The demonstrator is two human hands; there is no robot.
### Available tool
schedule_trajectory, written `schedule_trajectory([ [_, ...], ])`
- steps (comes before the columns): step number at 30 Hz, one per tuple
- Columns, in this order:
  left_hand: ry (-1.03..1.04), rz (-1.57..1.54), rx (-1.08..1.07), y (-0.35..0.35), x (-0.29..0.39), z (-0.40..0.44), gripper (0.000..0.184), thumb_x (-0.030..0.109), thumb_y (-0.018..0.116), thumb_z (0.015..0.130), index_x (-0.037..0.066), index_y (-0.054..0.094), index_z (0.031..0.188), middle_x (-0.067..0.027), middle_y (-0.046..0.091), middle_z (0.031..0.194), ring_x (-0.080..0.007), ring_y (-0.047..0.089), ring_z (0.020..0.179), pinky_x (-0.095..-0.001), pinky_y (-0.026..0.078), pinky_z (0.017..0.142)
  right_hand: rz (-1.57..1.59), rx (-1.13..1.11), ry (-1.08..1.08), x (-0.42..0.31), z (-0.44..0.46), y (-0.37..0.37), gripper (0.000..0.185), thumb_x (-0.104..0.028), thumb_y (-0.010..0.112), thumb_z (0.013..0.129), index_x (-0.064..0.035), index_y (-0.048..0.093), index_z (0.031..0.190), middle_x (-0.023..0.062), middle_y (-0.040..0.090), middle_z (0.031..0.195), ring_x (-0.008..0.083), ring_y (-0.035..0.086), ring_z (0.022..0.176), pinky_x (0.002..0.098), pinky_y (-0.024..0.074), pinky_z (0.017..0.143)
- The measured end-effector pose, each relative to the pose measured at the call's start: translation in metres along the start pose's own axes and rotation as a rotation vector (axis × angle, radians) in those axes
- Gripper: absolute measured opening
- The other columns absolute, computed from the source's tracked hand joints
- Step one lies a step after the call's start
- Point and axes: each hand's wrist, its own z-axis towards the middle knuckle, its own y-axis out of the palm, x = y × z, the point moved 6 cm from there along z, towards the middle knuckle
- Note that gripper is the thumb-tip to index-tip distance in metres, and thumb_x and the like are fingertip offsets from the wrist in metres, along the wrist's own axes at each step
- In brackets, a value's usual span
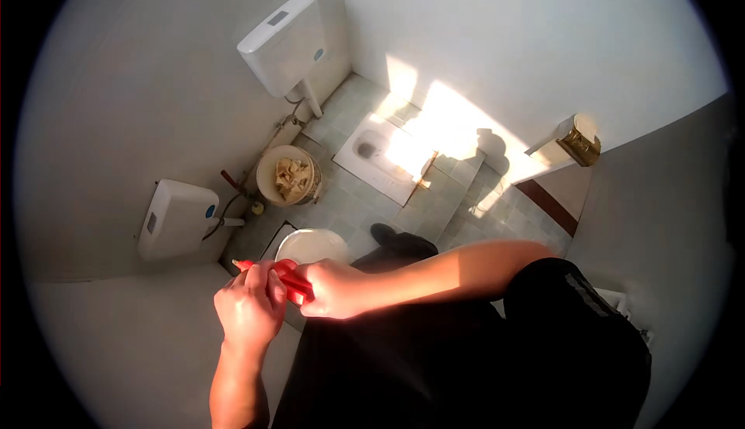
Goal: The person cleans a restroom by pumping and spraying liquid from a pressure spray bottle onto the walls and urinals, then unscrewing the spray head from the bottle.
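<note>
Close together at the lower left of the head view, both of my hands are closed around one red object (293,280). It has a loop-like part between the hands and a small pale tip past the left fingers. Its kind I cannot make out, since the fingers cover much of it. My left hand (250,305) comes up from below with its fingers wrapped over the object. From the right, my right hand (332,288) grips the other end. Just behind the hands is a round white lid or basin (320,244), partly hidden by them.
A squat toilet (372,173) is set in the tiled floor. Beside it stands a bucket (268,177) with crumpled paper. Two white cisterns (291,45) hang on the left wall, with pipes below. A paper-holder-like box (578,140) projects at the right. Sunlight falls across the floor.
</note>
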Motion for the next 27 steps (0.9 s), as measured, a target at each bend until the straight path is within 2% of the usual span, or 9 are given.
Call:
schedule_trajectory([
  [3,0.034,-0.065,0.165,-0.059,0.009,0.004,0.015,0.005,0.055,0.079,0.002,0.064,0.090,-0.0133,0.063,0.069,-0.0304,0.059,0.056,-0.0365,0.049,0.054,-0.053,0.061,-0.012,0.007,0.001,0.000,0.024,-0.013,0.067,0.072,0.0005,0.053,0.087,0.0170,0.062,0.077,0.0336,0.061,0.074,0.0397,0.0477,0.068],
  [5,-0.124,0.018,0.157,-0.062,0.000,0.005,0.020,0.004,0.052,0.081,0.000,0.063,0.097,-0.0141,0.063,0.070,-0.0316,0.059,0.057,-0.0381,0.050,0.057,-0.060,0.103,-0.038,0.007,0.005,-0.001,0.025,-0.014,0.068,0.072,0.0008,0.054,0.086,0.0176,0.062,0.076,0.0338,0.061,0.074,0.0399,0.0480,0.068],
  [7,-0.031,-0.002,0.098,0.011,-0.005,0.004,0.020,0.006,0.055,0.081,0.003,0.062,0.099,-0.0142,0.063,0.071,-0.0335,0.060,0.061,-0.0391,0.050,0.059,-0.030,0.073,0.019,0.007,0.004,0.000,0.024,-0.014,0.068,0.071,0.0006,0.054,0.085,0.0180,0.061,0.074,0.0338,0.062,0.074,0.0402,0.0481,0.068],
  [9,0.012,-0.008,0.029,0.011,-0.001,0.006,0.017,0.006,0.055,0.081,0.003,0.063,0.096,-0.0142,0.063,0.071,-0.0338,0.060,0.061,-0.0399,0.050,0.059,-0.042,0.060,0.056,0.010,0.003,-0.001,0.024,-0.014,0.068,0.070,0.0000,0.055,0.085,0.0177,0.061,0.074,0.0340,0.062,0.074,0.0408,0.0481,0.068],
  [12,0.065,-0.064,0.006,-0.036,0.013,0.014,0.016,0.006,0.054,0.081,0.002,0.063,0.093,-0.0139,0.063,0.071,-0.0334,0.059,0.059,-0.0392,0.050,0.058,0.008,0.172,-0.114,0.006,-0.001,-0.003,0.026,-0.013,0.068,0.070,-0.0003,0.055,0.088,0.0173,0.062,0.077,0.0350,0.061,0.075,0.0413,0.0481,0.069],
  [15,-0.069,-0.034,0.180,-0.069,0.010,0.011,0.017,0.005,0.051,0.082,0.000,0.063,0.093,-0.0137,0.062,0.069,-0.0323,0.058,0.057,-0.0372,0.049,0.057,0.000,0.108,-0.032,0.006,-0.003,-0.001,0.027,-0.012,0.068,0.070,0.0000,0.055,0.089,0.0178,0.062,0.078,0.0351,0.062,0.075,0.0414,0.0482,0.069],
  [17,0.027,0.015,0.108,0.016,0.001,0.008,0.016,0.007,0.056,0.080,0.003,0.064,0.094,-0.0151,0.064,0.071,-0.0325,0.061,0.059,-0.0392,0.049,0.055,-0.034,0.110,-0.032,-0.001,-0.005,-0.008,0.026,-0.012,0.067,0.070,0.0007,0.054,0.089,0.0180,0.062,0.078,0.0350,0.061,0.075,0.0411,0.0480,0.069],
  [22,-0.005,-0.092,0.106,-0.043,0.010,0.014,0.014,0.007,0.055,0.079,0.004,0.065,0.090,-0.0145,0.063,0.067,-0.0333,0.060,0.058,-0.0377,0.049,0.055,0.020,0.100,-0.046,0.002,-0.007,-0.007,0.024,-0.010,0.066,0.069,0.0017,0.052,0.085,0.0186,0.062,0.080,0.0349,0.060,0.078,0.0406,0.0471,0.069],
  [27,0.023,-0.060,0.118,0.008,0.004,0.011,0.014,0.006,0.051,0.085,0.001,0.064,0.091,-0.0173,0.061,0.068,-0.0343,0.059,0.058,-0.0376,0.048,0.057,0.000,0.095,0.010,0.009,0.000,-0.005,0.024,-0.009,0.066,0.070,0.0006,0.053,0.087,0.0176,0.061,0.079,0.0326,0.060,0.075,0.0398,0.0473,0.070],
])
